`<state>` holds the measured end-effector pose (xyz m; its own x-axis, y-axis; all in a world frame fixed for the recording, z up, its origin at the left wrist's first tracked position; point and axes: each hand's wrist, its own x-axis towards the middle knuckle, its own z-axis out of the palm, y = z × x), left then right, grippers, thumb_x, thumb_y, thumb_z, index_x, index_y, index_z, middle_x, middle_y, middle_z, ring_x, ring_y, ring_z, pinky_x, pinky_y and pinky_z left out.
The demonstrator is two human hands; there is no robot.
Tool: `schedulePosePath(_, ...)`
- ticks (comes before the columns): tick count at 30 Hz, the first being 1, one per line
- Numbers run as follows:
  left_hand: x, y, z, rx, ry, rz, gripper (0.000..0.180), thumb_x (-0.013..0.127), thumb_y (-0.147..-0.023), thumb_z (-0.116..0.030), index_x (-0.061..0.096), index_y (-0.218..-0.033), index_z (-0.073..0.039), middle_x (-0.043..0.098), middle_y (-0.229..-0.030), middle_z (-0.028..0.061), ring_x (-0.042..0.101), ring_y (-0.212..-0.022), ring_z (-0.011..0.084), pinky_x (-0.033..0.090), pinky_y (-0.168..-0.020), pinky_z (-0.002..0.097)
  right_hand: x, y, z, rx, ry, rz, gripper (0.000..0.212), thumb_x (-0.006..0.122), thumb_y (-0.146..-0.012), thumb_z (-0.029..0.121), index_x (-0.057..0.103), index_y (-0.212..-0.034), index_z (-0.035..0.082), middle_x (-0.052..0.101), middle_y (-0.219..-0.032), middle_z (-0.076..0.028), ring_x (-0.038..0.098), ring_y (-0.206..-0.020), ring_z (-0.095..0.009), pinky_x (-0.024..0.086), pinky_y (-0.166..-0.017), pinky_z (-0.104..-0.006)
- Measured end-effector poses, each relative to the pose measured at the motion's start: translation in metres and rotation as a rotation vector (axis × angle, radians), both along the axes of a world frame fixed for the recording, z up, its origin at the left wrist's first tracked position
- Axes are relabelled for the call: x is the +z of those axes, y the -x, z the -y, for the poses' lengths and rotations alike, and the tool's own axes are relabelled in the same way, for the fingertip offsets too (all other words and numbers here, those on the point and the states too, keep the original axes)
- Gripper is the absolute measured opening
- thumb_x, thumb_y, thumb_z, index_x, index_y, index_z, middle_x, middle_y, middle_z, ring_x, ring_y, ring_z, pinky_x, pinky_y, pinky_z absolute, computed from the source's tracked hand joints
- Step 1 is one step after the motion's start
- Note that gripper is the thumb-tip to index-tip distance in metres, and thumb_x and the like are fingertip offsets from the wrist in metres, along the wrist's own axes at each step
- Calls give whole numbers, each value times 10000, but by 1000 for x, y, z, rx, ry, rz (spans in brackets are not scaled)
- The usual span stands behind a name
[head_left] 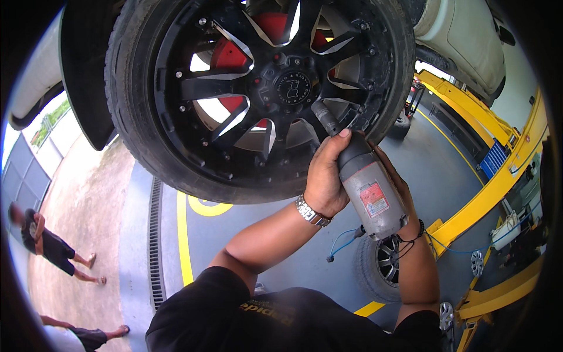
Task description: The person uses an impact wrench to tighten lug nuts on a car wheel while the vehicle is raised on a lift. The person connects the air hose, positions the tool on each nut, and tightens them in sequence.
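Note:
In front of me a large black alloy wheel (226, 88) with silver-edged spokes and a wide black tyre (138, 126) hangs on a raised vehicle. Red brake parts (229, 56) show between its spokes. My left hand (327, 179) is wrapped round the front of a grey and black impact wrench (370, 190), its thumb on top. My right hand (394, 173) holds the same tool from the far side, most of its fingers hidden behind the body. The socket (326, 117) on the wrench points up-left at the hub's lug holes; whether it touches a nut I cannot tell.
Another wheel (375, 267) lies on the grey floor below my forearms. A yellow lift arm (469, 220) and a blue air hose (457, 251) are at the right. Two people (50, 240) are at the far left, beyond a drain grate (155, 246). The vehicle body (463, 41) overhangs the upper right.

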<state>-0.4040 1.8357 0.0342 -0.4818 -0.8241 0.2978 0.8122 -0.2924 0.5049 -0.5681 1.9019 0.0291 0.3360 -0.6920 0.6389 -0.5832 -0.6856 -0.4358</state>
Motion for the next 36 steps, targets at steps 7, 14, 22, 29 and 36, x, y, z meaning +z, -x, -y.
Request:
schedulePosePath(7,12,-21,15,-4,249,-121,553,616,-931,-476,530,-1243,-28,605,-1206,146,622,-1075,260,506,-960,430,6,-3,23,45,83,55,680,663,-907,238,346,-1480,53,488,-1431,-197,531,-1285,-340,451,-1052,-395)
schedulePosePath(14,35,-39,24,-111,119,-400,612,419,-991,-577,478,-1298,-51,600,-1247,151,598,-1140,321,479,-1004,494,17,-27,28,58,121,-120,467,723,-838,86,540,-1263,16,657,-1048,-140,670,-844,-208,553,-776,-377)
schedulePosePath(22,16,-13,19,-358,-188,-95,543,281,-1018,-429,517,-1278,-14,594,-1235,216,572,-1151,372,431,-1042,516,17,-71,-52,-5,-470,691,563,798,-795,126,522,-1268,-8,622,-1141,-99,587,-1048,-175,482,-920,-339)
schedulePosePath(29,-6,18,16,-730,-69,-254,480,372,-959,-372,582,-1206,-18,633,-1146,199,635,-1048,342,555,-885,449,24,-64,-68,-45,-232,564,604,810,-776,135,509,-1277,-18,587,-1186,-95,544,-1083,-173,447,-958,-337)
schedulePosePath(36,-4,26,6,-539,-1,-251,493,423,-981,-429,573,-1198,-12,636,-1153,177,622,-1064,312,531,-913,436,-3,-46,-62,-202,-80,378,549,796,-791,143,550,-1265,14,627,-1185,-111,597,-1086,-198,478,-935,-346)
